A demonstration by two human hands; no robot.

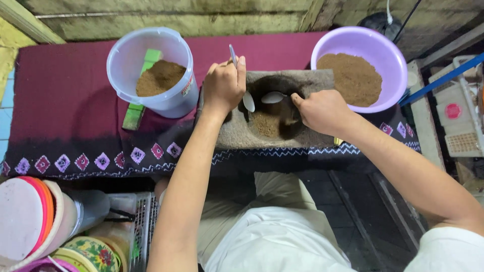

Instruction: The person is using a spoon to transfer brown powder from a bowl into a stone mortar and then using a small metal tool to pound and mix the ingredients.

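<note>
A: What sits at the far left?

B: A translucent white plastic tub (151, 70) of brown powder, on the maroon patterned cloth (65, 100) covering the table.

A: And the left hand (224, 85)?

B: Fisted tight around a metal spoon (241, 80), bowl down over the grey stone mortar (275, 113), probably to scrape out the brown powder in its hollow.

A: The right hand (322, 111)?

B: Curled around a second spoon (273, 97), inside the hollow. Beyond it stands a round lilac plastic bowl (360, 38) of powder.
</note>
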